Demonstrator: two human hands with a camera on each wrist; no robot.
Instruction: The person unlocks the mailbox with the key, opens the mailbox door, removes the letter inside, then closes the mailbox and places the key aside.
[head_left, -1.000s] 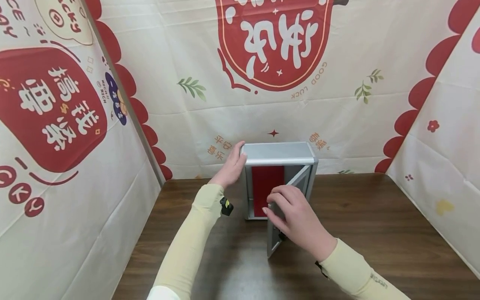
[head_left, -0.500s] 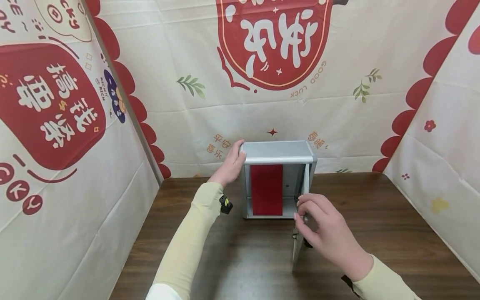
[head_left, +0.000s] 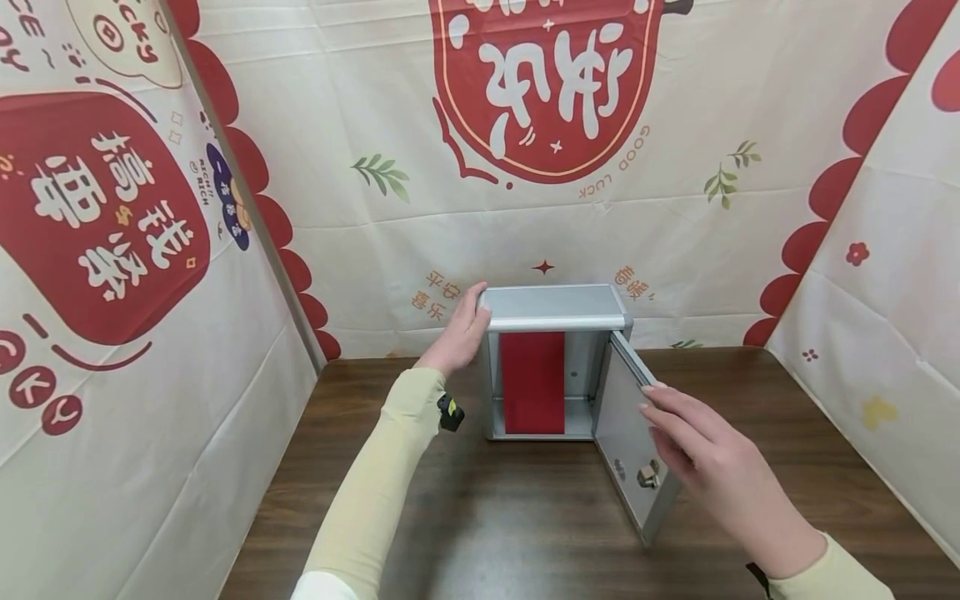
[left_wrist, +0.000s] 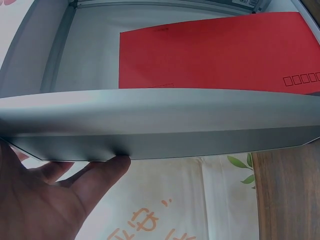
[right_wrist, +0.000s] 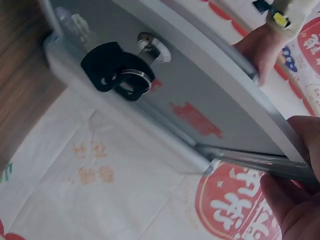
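A small silver-grey metal box [head_left: 555, 302] stands on the table with its hinged door [head_left: 626, 433] swung out to the right. Inside leans a red envelope [head_left: 534, 383], its printed row of small squares showing in the left wrist view. My left hand [head_left: 459, 333] holds the box at its upper left corner. With thumb and fingers on either side, my right hand [head_left: 723, 471] pinches the top edge of the door. A lock latch [head_left: 648, 477] sits on the door's inner face; black-headed keys [right_wrist: 117, 70] on a ring hang from the outer side.
The brown wooden table [head_left: 390, 517] runs under and around the box. Printed white cloth [head_left: 360, 275] hangs behind the box and along both sides. A strap with a small black device [head_left: 450, 412] is on the left wrist.
The right hand has moved right and toward the camera, swinging the door from partly open to wide open and uncovering the whole envelope. The left hand has stayed at the box's corner.
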